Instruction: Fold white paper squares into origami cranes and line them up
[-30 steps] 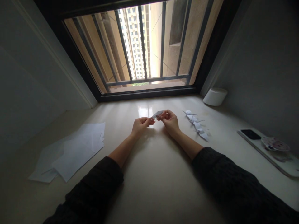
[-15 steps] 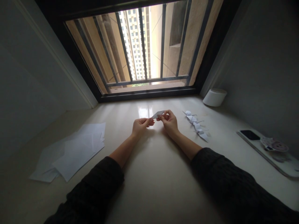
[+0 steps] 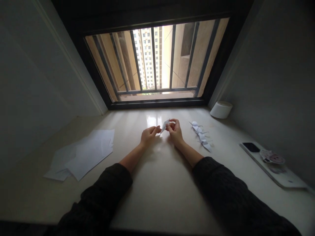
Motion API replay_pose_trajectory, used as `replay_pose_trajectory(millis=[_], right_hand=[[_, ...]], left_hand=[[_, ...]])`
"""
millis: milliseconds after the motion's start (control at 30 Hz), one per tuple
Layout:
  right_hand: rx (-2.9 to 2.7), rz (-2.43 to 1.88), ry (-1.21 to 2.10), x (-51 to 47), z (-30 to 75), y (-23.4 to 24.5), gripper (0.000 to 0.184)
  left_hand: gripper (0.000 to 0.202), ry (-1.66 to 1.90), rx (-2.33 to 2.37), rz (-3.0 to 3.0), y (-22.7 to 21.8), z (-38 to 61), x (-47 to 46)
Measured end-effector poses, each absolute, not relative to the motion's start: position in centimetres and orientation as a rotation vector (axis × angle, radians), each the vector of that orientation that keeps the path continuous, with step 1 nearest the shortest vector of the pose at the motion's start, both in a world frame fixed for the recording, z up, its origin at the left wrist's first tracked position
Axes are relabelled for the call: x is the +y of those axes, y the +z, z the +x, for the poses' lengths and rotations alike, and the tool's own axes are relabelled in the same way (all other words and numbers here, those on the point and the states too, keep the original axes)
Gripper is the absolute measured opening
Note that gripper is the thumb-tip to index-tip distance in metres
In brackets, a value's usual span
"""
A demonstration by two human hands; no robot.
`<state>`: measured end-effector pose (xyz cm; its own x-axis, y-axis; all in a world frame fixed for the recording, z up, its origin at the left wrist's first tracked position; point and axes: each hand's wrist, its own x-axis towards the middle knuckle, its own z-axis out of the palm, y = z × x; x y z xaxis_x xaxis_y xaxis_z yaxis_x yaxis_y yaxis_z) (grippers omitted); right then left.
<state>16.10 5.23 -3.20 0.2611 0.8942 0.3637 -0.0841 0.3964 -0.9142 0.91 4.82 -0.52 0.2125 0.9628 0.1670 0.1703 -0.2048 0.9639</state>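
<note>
Loose white paper sheets [image 3: 83, 154] lie at the left of the pale sill [image 3: 157, 183]. At the middle, the left hand [image 3: 149, 135] and right hand [image 3: 175, 130] pinch a small folded paper piece [image 3: 164, 126] between fingertips, above the sill. Right of them lies a row of folded paper cranes [image 3: 200, 136], then a phone [image 3: 251, 147] without legible writing.

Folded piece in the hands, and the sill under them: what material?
Folded piece: thin white paper, matte, with sharp creases, pinched by left hand and right hand. Sill: likely polished stone or a glossy laminate; it mirrors the window light.
</note>
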Motion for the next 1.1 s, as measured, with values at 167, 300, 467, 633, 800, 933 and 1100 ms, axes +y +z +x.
replay_pose_trajectory(millis=[167,300,467,633,800,933,1100], right_hand=[[-1.305,-0.952,0.81,5.0,16.3,-2.7,0.026],[-1.441,-0.937,0.81,4.9,16.3,-2.1,0.027],[-1.482,-1.011,0.834,4.5,16.7,-1.4,0.036],[-1.477,-1.211,0.8,2.5,17.0,-0.9,0.028],[-1.517,-1.311,0.595,-0.2,16.7,-0.7,0.022],[-1.552,-1.379,0.39,-1.3,16.6,-0.8,0.022],[-1.653,-1.407,0.098,-1.4,16.7,-0.8,0.016]], left_hand=[[0.041,1.119,1.214,1.655,-0.4,1.1,4.3],[0.042,1.065,1.178,1.453,-0.1,1.2,3.8],[0.042,1.011,1.12,1.25,0.5,1.0,2.6],[0.046,0.915,1.056,1.257,0.8,1.0,1.4],[0.045,0.938,1.014,1.159,0.0,1.2,0.9],[0.042,0.985,0.988,1.09,-0.4,1.4,1.2],[0.038,1.03,0.966,1.103,-0.3,2.0,1.2]])
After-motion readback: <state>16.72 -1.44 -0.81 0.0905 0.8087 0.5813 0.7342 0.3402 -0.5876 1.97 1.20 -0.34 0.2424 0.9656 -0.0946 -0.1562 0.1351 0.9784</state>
